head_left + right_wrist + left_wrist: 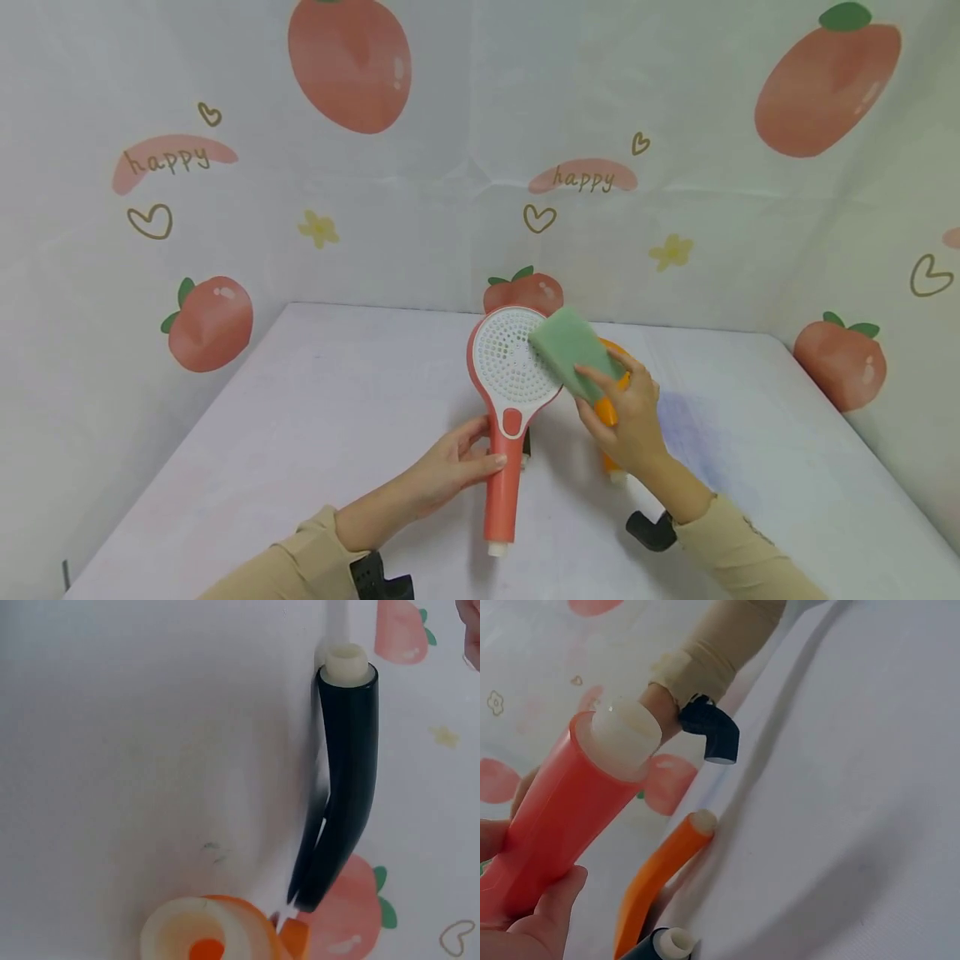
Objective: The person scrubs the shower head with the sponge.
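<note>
My left hand (450,467) grips the red handle of a shower head (512,358) with a white spray face, held upright above the table. In the left wrist view, fingers and thumb wrap the red handle (577,802), its white end toward the camera. My right hand (633,408) pinches a green sponge (573,350), whose left corner lies against the right side of the spray face. The right wrist view does not show the sponge or most of the hand.
Behind my right hand is an orange shower head (612,462), also in the left wrist view (660,870). A dark-handled one (349,765) lies beside it, mostly hidden behind the red one in the head view. A patterned cloth backdrop stands behind the white table (337,375).
</note>
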The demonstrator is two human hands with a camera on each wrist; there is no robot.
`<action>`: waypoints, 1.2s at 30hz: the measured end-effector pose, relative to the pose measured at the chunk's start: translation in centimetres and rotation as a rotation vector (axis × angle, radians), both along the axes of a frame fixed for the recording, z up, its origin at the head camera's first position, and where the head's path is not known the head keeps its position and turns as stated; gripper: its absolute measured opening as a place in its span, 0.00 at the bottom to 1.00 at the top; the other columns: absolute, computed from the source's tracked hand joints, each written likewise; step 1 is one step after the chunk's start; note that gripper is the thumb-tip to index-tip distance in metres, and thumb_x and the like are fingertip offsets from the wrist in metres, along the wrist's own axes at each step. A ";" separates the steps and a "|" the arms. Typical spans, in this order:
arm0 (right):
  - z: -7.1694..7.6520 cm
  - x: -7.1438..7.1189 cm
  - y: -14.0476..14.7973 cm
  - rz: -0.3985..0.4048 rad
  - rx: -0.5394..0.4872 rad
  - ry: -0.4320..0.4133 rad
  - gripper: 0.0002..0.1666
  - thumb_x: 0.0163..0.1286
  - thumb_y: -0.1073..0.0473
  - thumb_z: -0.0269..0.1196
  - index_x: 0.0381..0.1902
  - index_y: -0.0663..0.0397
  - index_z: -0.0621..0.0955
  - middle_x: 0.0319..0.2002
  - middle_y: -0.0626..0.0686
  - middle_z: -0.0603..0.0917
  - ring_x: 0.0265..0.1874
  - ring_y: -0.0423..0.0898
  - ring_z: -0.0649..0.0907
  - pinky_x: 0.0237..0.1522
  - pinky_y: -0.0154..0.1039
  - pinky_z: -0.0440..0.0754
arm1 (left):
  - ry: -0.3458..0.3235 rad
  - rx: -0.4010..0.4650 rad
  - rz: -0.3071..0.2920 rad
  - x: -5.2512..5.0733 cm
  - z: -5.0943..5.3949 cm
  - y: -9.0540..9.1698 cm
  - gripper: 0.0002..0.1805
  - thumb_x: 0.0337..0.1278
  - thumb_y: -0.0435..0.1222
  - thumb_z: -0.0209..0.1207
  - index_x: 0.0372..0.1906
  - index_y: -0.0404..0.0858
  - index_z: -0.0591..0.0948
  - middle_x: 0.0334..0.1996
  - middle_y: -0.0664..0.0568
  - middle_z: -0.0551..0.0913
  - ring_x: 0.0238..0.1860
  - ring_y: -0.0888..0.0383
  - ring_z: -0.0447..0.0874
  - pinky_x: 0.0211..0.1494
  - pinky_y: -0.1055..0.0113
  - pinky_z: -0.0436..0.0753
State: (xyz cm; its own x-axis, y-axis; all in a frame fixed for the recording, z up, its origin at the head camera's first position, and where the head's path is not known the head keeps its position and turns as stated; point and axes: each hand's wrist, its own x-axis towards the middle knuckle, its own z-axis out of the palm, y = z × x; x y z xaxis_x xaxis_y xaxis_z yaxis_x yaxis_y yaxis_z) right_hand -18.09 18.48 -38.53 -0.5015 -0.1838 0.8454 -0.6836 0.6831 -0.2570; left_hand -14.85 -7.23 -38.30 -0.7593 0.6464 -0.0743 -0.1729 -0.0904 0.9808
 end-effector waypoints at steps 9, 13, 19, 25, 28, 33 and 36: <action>-0.5 1.6 -0.6 0.088 0.025 -0.103 0.25 0.68 0.38 0.50 0.47 0.48 0.80 0.54 0.70 0.69 0.52 0.61 0.68 0.44 0.55 0.60 | 0.042 -0.001 0.040 -0.5 0.0 0.3 0.35 0.57 0.35 0.61 0.67 0.35 0.58 0.56 0.45 0.69 0.48 0.54 0.84 0.56 0.66 0.79; -0.7 2.4 -1.1 0.131 0.086 -0.104 0.22 0.69 0.40 0.49 0.48 0.44 0.79 0.53 0.67 0.70 0.53 0.58 0.69 0.43 0.52 0.63 | 0.054 0.012 0.037 -0.7 -0.1 0.4 0.40 0.55 0.35 0.62 0.70 0.36 0.55 0.61 0.44 0.64 0.50 0.57 0.82 0.55 0.66 0.79; -1.0 2.9 -1.2 0.158 0.139 -0.039 0.20 0.69 0.42 0.48 0.46 0.42 0.80 0.52 0.68 0.70 0.49 0.55 0.70 0.37 0.45 0.63 | 0.058 0.053 0.017 -1.0 -0.4 0.3 0.45 0.54 0.33 0.62 0.71 0.35 0.49 0.67 0.42 0.59 0.53 0.54 0.78 0.55 0.67 0.79; -0.9 2.9 -1.3 0.171 0.159 0.072 0.18 0.69 0.46 0.48 0.45 0.43 0.81 0.50 0.70 0.71 0.50 0.58 0.69 0.36 0.47 0.63 | 0.051 0.054 -0.015 -1.3 -0.7 0.2 0.48 0.53 0.33 0.63 0.72 0.38 0.46 0.70 0.44 0.55 0.56 0.53 0.76 0.56 0.68 0.78; -0.7 2.8 -1.5 0.168 0.172 0.125 0.17 0.69 0.47 0.48 0.44 0.43 0.81 0.50 0.70 0.71 0.49 0.59 0.70 0.35 0.45 0.62 | 0.065 0.047 -0.022 -1.5 -0.8 0.1 0.49 0.52 0.34 0.64 0.73 0.39 0.46 0.70 0.44 0.55 0.56 0.54 0.75 0.56 0.69 0.78; -0.7 2.7 -1.7 0.156 0.179 0.218 0.15 0.68 0.50 0.50 0.41 0.44 0.83 0.49 0.70 0.71 0.47 0.61 0.71 0.35 0.45 0.61 | 0.091 0.023 -0.013 -1.9 -0.7 -0.1 0.45 0.54 0.35 0.63 0.71 0.37 0.49 0.67 0.40 0.58 0.54 0.57 0.76 0.55 0.66 0.79; -0.9 2.6 -1.7 0.152 0.177 0.255 0.15 0.67 0.51 0.50 0.41 0.44 0.83 0.49 0.70 0.72 0.46 0.62 0.71 0.37 0.46 0.60 | 0.071 0.011 0.008 -2.1 -0.5 -0.1 0.38 0.62 0.40 0.56 0.70 0.35 0.51 0.65 0.39 0.61 0.53 0.60 0.76 0.58 0.61 0.78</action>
State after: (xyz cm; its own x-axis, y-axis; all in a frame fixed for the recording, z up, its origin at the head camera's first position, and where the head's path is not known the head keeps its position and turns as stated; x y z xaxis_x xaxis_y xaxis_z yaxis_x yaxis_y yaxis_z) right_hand -15.51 16.76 -39.39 -0.2341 -0.3948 0.8884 -0.8080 0.5873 0.0481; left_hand -16.95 -7.35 -38.82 -0.7676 0.6408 -0.0132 -0.1024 -0.1023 0.9895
